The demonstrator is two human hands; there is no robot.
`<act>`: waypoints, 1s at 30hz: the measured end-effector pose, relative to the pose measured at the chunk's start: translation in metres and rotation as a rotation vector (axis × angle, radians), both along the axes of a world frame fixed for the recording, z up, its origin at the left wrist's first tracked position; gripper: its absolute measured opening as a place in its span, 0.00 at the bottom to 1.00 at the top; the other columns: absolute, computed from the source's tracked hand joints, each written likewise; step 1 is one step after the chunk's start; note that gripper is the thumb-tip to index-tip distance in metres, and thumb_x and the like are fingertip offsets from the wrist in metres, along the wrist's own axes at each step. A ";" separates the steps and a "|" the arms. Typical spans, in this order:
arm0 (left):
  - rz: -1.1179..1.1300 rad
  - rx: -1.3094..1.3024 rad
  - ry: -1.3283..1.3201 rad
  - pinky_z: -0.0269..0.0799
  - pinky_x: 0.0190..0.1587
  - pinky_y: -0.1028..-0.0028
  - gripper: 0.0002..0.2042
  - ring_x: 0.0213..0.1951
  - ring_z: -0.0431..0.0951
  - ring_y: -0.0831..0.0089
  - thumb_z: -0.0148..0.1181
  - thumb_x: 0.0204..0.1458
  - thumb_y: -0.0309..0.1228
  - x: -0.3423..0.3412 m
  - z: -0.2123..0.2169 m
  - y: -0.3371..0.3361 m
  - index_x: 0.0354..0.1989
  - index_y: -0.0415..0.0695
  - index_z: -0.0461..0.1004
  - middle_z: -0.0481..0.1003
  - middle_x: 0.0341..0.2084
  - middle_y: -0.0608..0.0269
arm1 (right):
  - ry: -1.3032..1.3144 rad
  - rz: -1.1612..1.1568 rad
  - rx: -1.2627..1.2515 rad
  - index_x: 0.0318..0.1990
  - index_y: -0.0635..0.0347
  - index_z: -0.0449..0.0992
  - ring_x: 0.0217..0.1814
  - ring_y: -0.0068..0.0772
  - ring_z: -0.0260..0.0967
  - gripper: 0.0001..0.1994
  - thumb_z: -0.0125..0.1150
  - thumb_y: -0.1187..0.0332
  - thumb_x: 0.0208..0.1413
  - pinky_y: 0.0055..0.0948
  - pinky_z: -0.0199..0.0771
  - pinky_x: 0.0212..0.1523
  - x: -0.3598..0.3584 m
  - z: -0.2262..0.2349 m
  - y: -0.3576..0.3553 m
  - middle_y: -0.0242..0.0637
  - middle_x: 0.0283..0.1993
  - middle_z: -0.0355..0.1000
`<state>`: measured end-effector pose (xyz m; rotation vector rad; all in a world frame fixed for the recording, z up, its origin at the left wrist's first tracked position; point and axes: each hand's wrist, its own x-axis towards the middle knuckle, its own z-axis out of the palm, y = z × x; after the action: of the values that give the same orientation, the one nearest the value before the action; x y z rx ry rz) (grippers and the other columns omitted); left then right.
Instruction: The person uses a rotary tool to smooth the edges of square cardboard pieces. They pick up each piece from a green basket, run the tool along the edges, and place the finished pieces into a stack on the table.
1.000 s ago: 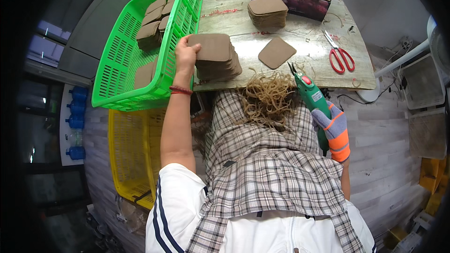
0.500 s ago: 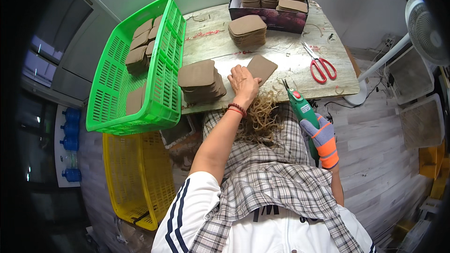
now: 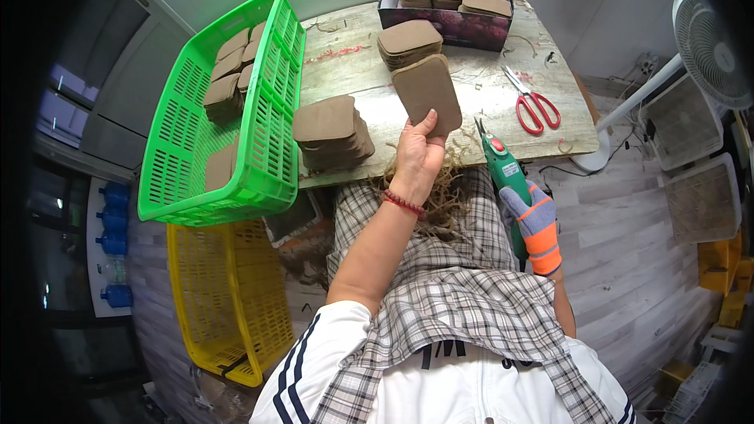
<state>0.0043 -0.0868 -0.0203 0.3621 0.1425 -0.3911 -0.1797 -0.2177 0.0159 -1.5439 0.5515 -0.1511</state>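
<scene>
Left hand [image 3: 416, 159], bare, pinching one brown fibre pad [image 3: 428, 94] by its lower edge, raised above the table [image 3: 503, 106]. Right hand [image 3: 536, 224], in a grey-and-orange glove, wrapped around green powered shears [image 3: 503, 169] at the table's near edge. Loose fibre trimmings [image 3: 440, 196] heaped on the lap. Beside the left hand, a stack of pads [image 3: 334, 132]; beyond, a second stack [image 3: 408, 43] and red scissors [image 3: 534, 104]. Green basket [image 3: 236, 180] partly filled with pads; dark box [image 3: 463, 27] holding three full stacks; yellow basket [image 3: 212, 298] on the floor. Judged midway: many pads stacked, some still unsorted.
</scene>
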 end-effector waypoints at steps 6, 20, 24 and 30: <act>0.009 -0.133 0.044 0.64 0.59 0.59 0.19 0.52 0.69 0.62 0.55 0.51 0.18 -0.010 0.005 -0.008 0.52 0.41 0.62 0.68 0.48 0.57 | 0.000 0.010 -0.055 0.36 0.63 0.72 0.18 0.14 0.61 0.12 0.65 0.66 0.49 0.17 0.60 0.19 0.000 0.006 0.008 0.27 0.20 0.67; -0.178 0.023 -0.044 0.70 0.52 0.66 0.15 0.47 0.72 0.67 0.53 0.53 0.18 -0.044 -0.018 -0.012 0.49 0.42 0.65 0.71 0.45 0.60 | -0.044 -0.035 0.044 0.38 0.62 0.71 0.18 0.15 0.61 0.11 0.64 0.67 0.50 0.16 0.61 0.19 0.000 0.022 0.005 0.28 0.20 0.67; -0.212 0.060 -0.041 0.73 0.49 0.67 0.15 0.45 0.74 0.67 0.53 0.53 0.18 -0.055 -0.025 -0.010 0.49 0.42 0.65 0.72 0.44 0.59 | -0.079 -0.065 0.014 0.38 0.61 0.72 0.19 0.15 0.61 0.10 0.61 0.66 0.53 0.16 0.60 0.20 0.001 0.021 0.002 0.27 0.21 0.67; -0.267 0.209 -0.187 0.75 0.45 0.68 0.13 0.41 0.76 0.68 0.53 0.52 0.17 -0.047 -0.023 0.012 0.46 0.40 0.69 0.75 0.40 0.59 | -0.037 -0.027 0.053 0.36 0.61 0.71 0.18 0.16 0.61 0.10 0.60 0.64 0.53 0.17 0.60 0.20 -0.004 0.029 -0.003 0.27 0.21 0.67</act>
<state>-0.0429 -0.0745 -0.0432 0.6250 -0.0494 -0.6050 -0.1838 -0.2207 0.0454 -1.4797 0.5434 -0.1833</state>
